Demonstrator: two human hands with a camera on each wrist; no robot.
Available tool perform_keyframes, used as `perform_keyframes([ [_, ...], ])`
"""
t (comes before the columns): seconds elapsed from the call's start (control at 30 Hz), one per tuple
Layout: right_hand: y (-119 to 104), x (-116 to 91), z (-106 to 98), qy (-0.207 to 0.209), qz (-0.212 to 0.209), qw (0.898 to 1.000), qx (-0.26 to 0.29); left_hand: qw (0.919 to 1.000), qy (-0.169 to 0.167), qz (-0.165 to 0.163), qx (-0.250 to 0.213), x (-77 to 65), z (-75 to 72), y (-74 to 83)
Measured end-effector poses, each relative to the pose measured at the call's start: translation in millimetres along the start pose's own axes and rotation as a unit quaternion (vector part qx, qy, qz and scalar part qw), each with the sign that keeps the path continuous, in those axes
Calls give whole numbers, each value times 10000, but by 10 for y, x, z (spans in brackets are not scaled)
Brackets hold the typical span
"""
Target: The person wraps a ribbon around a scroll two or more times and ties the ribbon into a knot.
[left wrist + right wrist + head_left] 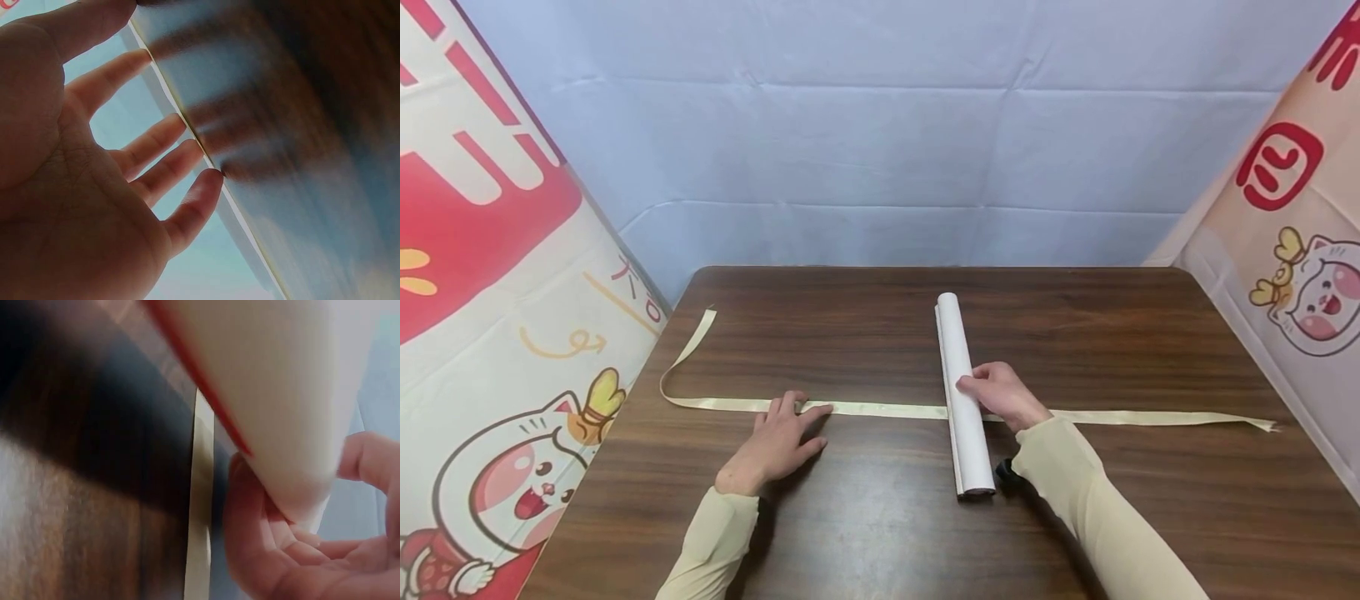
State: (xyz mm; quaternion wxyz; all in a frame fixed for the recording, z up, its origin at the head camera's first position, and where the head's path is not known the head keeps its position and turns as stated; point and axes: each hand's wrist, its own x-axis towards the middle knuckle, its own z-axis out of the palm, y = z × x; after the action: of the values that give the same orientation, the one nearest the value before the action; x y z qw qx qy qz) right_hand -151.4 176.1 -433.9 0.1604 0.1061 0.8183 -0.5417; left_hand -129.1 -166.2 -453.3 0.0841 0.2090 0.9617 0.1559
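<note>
White roll crosses the ribbon, its middle pinched inside the right grip.

Head view bright | tabletop glare (soft) | wrist views darker, partly blurred

Makeshift booth: brown tbl w/ bluish cloth bkgd, cartoon-print sheets both sides

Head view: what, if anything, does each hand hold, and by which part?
The right hand holds the roll near mid-length; the left hand only touches the ribbon.
</note>
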Motion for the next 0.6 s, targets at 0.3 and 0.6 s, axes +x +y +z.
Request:
perform_keyframes([
  [0.3, 12, -69, 53, 150, 28, 9990, -426, 10000, -48, -2, -32, 1, -14, 18],
  [0.6, 19, -143, 96, 306, -19, 9950, -954, 10000, -48, 4, -3, 4, -5, 10],
])
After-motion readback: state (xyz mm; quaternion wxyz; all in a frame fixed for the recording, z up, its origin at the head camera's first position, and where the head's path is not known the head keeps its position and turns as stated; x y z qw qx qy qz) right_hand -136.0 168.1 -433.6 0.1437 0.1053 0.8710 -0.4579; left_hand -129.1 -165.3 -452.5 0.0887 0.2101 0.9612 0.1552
